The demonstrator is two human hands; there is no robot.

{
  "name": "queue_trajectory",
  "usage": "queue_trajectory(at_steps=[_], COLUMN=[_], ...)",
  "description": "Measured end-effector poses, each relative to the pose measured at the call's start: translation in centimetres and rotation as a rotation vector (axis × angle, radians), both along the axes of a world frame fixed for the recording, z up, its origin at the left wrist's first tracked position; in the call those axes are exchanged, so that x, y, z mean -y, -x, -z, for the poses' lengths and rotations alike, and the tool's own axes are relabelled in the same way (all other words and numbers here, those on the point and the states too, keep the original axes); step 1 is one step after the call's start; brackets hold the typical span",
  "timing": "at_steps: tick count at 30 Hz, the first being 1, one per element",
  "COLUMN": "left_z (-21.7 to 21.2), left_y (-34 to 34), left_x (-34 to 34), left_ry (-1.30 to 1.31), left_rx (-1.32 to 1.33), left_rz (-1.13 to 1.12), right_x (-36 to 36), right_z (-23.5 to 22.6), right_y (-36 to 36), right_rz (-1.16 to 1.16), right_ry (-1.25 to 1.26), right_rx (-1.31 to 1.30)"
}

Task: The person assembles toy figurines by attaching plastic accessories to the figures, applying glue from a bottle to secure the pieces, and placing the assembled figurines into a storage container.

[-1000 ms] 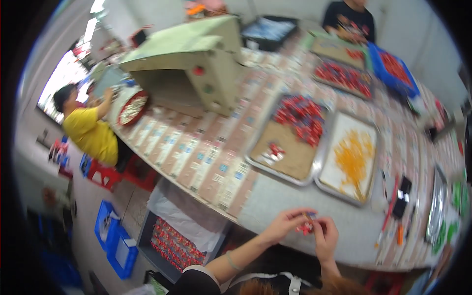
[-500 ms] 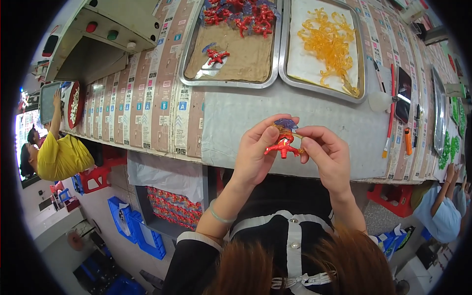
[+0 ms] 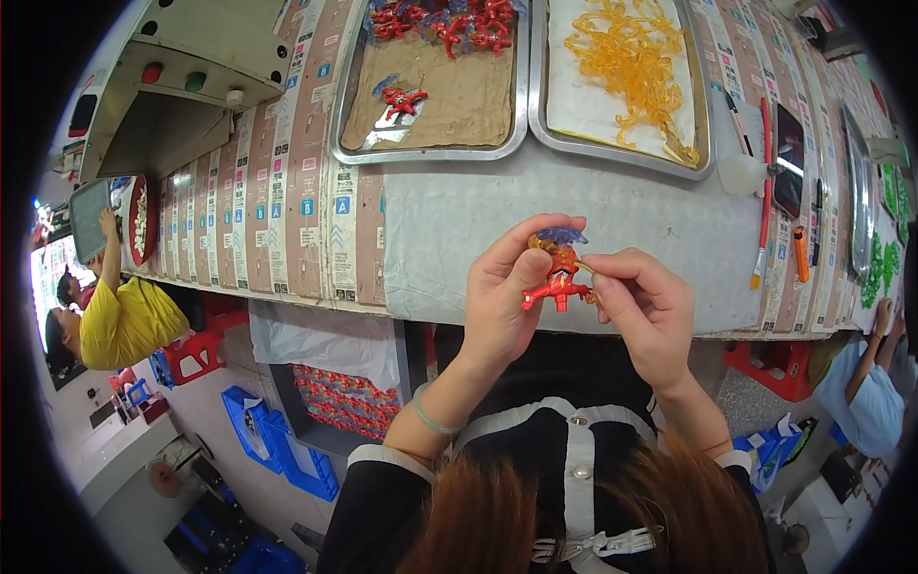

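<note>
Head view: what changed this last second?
The view swung: the rectangular metal tray of red plastic figures and the metal tray of amber translucent strands now sit higher and further left in frame. No grasp or release shows: the left hand still grips the small red plastic figure with a purple top, the right hand pinches an amber translucent piece. Visible tray contents look unchanged.
</note>
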State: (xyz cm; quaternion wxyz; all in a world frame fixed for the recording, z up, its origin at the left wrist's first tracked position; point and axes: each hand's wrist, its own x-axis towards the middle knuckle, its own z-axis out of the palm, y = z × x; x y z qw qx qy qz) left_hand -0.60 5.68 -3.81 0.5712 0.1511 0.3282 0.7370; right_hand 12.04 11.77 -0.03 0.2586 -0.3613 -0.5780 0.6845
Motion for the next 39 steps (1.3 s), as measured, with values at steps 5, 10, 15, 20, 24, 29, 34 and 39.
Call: queue_trajectory(at_steps=[5,10,15,20,24,29,34,39], left_z=[-0.2,0.0,0.2,0.4,-0.1,0.0,-0.1,-0.3], left_y=[-0.5,-1.0,-1.1,-0.8,-1.3,-1.7,0.2,1.1], left_x=[-0.2,-0.2,-0.1,-0.3,-0.4,-0.4,-0.4,0.1], left_ry=[0.076,0.083,0.128,0.167,0.193,0.172,0.259,-0.058], left_rx=[-0.011,-0.037,-0.054,0.080,0.118,0.148,0.030,-1.115], left_rz=[-0.049,-0.080,-0.095,-0.051,-0.031,-0.028,0.124,0.183], right_x=[-0.2,-0.2,-0.4,-1.4,-0.1,-0.2,-1.0,-1.4], right_z=[0.8,1.0,1.8,1.0,1.9,3.4,3.3,2.7], right_y=[0.3,0.4,0.3,0.0,0.6,0.2,-0.4,-1.3], right_rz=[0.007,0.008,-0.029,-0.154,-0.002,0.068,0.064,-0.032], right_ry=[-0.278,-0.332,-0.393,-0.464,-0.633,-0.811,-0.563,-0.302], right_rx=[0.080,0.096,0.083,0.164,0.203,0.180,0.126,0.092])
